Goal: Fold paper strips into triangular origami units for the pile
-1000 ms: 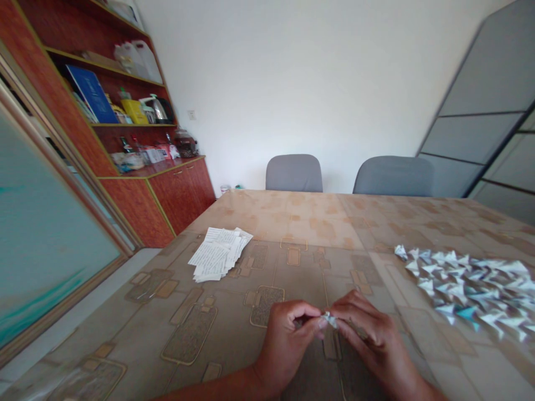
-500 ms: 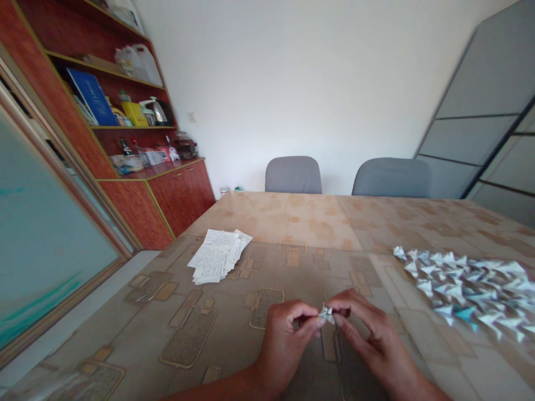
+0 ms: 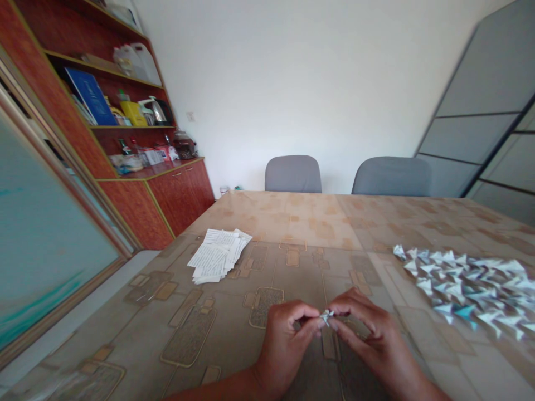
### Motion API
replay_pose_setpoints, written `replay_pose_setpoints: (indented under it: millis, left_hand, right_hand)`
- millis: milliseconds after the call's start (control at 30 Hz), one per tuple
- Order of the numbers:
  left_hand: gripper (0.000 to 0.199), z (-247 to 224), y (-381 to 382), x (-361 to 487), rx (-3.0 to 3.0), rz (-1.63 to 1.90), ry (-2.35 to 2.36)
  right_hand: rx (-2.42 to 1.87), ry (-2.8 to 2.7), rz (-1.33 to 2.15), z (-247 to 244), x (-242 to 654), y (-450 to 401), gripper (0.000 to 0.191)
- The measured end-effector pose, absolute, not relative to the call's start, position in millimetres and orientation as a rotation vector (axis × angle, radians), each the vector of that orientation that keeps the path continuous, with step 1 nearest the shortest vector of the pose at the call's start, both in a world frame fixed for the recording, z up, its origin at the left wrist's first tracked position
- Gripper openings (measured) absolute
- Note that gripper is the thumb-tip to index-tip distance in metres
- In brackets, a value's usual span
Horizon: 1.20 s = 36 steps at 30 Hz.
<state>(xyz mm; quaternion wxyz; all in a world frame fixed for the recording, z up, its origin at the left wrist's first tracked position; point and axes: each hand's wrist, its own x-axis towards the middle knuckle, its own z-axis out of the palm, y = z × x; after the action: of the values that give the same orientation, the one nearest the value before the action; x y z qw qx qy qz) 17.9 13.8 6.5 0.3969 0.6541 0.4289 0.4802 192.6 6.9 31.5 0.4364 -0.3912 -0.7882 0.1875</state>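
Between my two hands, just above the near part of the table, is a small folded paper piece [image 3: 326,316] of white printed paper. My left hand [image 3: 288,337] pinches it from the left with thumb and forefinger. From the right, my right hand [image 3: 370,334] has its thumb and fingertips closed on the same piece. The fingertips cover part of it, so its exact shape is hard to make out. Many similar folded paper pieces [image 3: 455,284], one of them teal, stand grouped at the right. A loose stack of printed paper slips [image 3: 219,256] lies to the left.
A patterned cloth covers the table [image 3: 234,312]. Two grey chairs [image 3: 292,174] stand at its far edge against a white wall. A red-brown cabinet [image 3: 179,189] with bottles, a kettle and a blue folder is at the left; grey panels [image 3: 472,83] rise at the right.
The folded paper piece has turned a little between my fingertips, and my right fingers have shifted slightly on it. The stack and the grouped pieces stay put.
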Motion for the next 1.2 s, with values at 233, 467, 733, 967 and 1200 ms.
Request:
replay_pose_setpoints:
  millis: [233,467,733,967,1200]
  left_hand:
    - [0.016,9.1,13.0,17.5,1.665,1.205,1.086]
    - [0.016,7.0,14.7,18.8,1.637,1.225,1.068]
    - [0.017,9.7,13.7,19.1,1.639,1.193,1.067]
    - [0.009,2.1,19.4,18.7,1.607,1.192,1.094]
    - [0.011,1.1,19.7,17.1,1.622,1.177,1.11]
  right_hand:
    - [-0.962,-2.015,0.456,33.7,193.0,7.1,0.009]
    - [-0.976,-2.027,0.49,34.3,193.6,8.0,0.01]
    - [-0.993,-2.059,0.488,35.8,192.8,7.8,0.019]
    - [-1.02,-2.029,0.562,32.5,199.8,12.8,0.01]
    - [-1.009,-2.026,0.526,35.7,201.0,13.7,0.009]
